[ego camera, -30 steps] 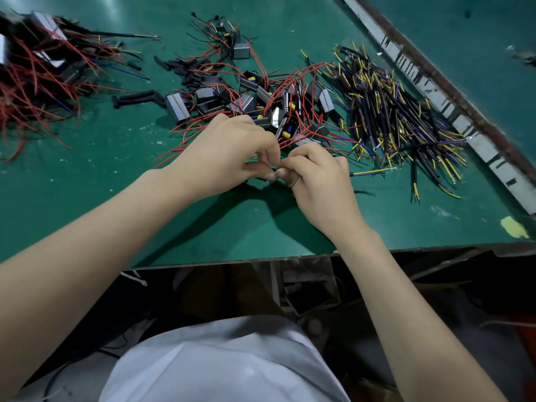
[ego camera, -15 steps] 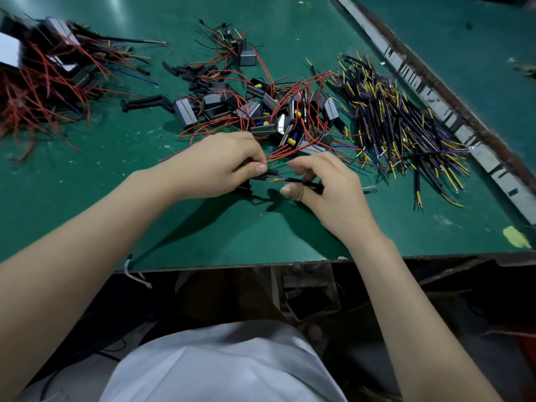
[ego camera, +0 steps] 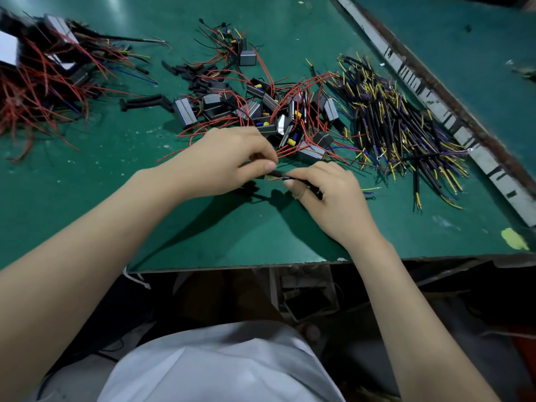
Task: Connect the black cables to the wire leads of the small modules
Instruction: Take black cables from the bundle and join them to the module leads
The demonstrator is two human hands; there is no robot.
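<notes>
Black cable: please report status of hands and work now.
Left hand pinches wire leads. Right hand pinches black cable. Ends meet between fingertips. Nothing in the way.

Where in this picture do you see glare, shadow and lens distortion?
Head view: pale glare streaks on the green table at top left; the hands' dark shadows fall on the mat just below them; the wide lens bends the table's front edge and the side rail; the far-left wire heap looks soft.
</notes>
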